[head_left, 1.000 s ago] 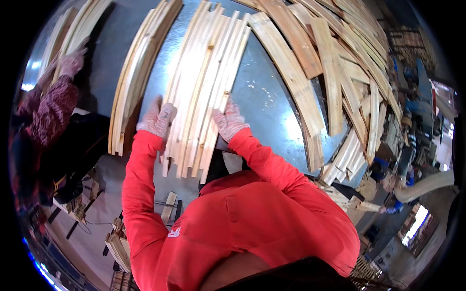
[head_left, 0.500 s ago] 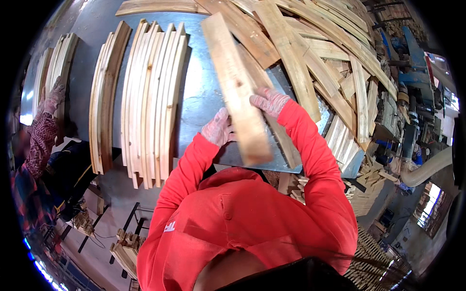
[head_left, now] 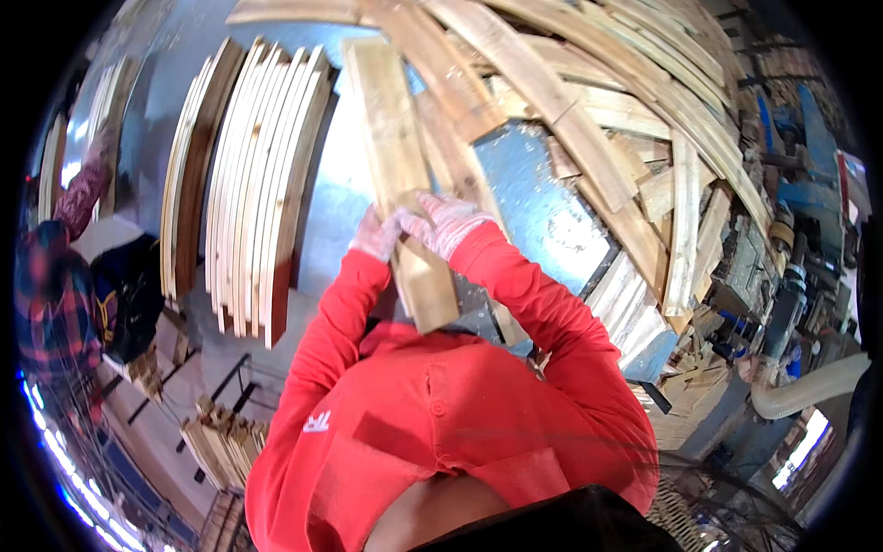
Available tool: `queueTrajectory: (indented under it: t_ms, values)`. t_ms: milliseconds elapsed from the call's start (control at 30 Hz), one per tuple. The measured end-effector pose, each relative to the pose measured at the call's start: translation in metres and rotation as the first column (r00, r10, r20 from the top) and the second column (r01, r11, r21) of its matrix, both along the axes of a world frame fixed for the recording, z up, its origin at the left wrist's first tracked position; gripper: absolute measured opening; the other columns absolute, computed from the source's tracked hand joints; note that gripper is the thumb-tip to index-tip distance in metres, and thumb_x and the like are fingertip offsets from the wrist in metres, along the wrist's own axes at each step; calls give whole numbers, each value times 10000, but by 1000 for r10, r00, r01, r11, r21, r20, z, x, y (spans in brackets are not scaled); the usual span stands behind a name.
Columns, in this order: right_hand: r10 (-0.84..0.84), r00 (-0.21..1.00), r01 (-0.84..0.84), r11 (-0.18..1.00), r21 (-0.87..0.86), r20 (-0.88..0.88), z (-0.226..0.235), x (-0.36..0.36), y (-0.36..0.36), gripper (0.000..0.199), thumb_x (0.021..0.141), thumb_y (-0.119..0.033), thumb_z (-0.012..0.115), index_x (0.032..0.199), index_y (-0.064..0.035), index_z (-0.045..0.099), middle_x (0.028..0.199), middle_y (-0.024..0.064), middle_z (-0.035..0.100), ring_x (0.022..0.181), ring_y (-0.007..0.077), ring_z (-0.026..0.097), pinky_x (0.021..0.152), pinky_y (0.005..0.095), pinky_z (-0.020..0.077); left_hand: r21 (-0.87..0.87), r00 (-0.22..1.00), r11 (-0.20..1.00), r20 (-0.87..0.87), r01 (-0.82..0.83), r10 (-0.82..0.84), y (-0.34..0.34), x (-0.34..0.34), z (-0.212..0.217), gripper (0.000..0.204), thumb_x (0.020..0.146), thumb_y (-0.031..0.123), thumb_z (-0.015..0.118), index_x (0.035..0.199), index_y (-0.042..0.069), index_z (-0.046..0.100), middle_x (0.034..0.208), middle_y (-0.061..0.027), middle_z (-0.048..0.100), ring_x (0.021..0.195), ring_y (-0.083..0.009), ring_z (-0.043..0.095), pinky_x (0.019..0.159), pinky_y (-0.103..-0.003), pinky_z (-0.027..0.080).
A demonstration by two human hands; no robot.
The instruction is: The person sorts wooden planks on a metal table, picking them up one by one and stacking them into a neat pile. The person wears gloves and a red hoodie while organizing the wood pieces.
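Note:
A long pale wooden board (head_left: pixel 382 110) lies lengthwise in front of me, its near end close to my body. At its left edge, my left hand (head_left: pixel 375 235), in a light knitted glove, is closed on the wood. My right hand (head_left: pixel 445 224), gloved too, reaches across the board's top face from the right, its fingers bent over it and meeting the left hand. Both hands hide the board's middle. Beneath it, slightly to the right, lies another board (head_left: pixel 460 161).
A row of stacked boards (head_left: pixel 267 175) stands left, with a smaller stack (head_left: pixel 198 175) beyond it. Loose boards (head_left: pixel 543 83) pile at the far right of the metal table (head_left: pixel 336 202). A co-worker (head_left: pixel 55 294) stands at far left. Machinery (head_left: pixel 791 248) and a hose (head_left: pixel 809 386) are at right.
The board has shifted left. My right hand has moved left from its right edge to over its top, beside my left hand, which has also moved left.

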State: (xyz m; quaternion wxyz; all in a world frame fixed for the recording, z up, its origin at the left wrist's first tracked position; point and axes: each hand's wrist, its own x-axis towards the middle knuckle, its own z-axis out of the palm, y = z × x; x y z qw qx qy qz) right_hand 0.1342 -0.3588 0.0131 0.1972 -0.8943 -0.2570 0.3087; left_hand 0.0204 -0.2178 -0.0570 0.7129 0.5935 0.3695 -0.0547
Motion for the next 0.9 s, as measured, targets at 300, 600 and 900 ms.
queueTrajectory:
  t_ms: [300,600,900]
  values:
    - [115,663,185,933,-310,740,-11,369,-80,946,724,-643,663,1471,-195,295,1439,159,417,1326,347,406,1062,504,340,143,991,989,-130,32,-13,8,-1,14,379,811,153,696,1146,10,588,948,-99,685,808,-202,641,728,-343,529]
    - [-3,997,16,986,-164,81,-20,349,41,931,766,-543,698,1482,-106,297,1292,212,558,1195,367,532,1025,412,414,762,870,495,-493,417,25,55,-43,61,630,745,271,785,1251,56,477,925,-194,664,839,-377,655,700,-449,521]
    - [-178,680,613,670,419,-711,-120,282,-58,301,814,-201,733,1038,-1,708,1058,130,702,900,229,682,873,369,524,897,903,-130,-429,423,-26,111,-59,37,972,630,315,829,1418,53,324,1393,-214,382,1270,-402,376,1063,-536,298]
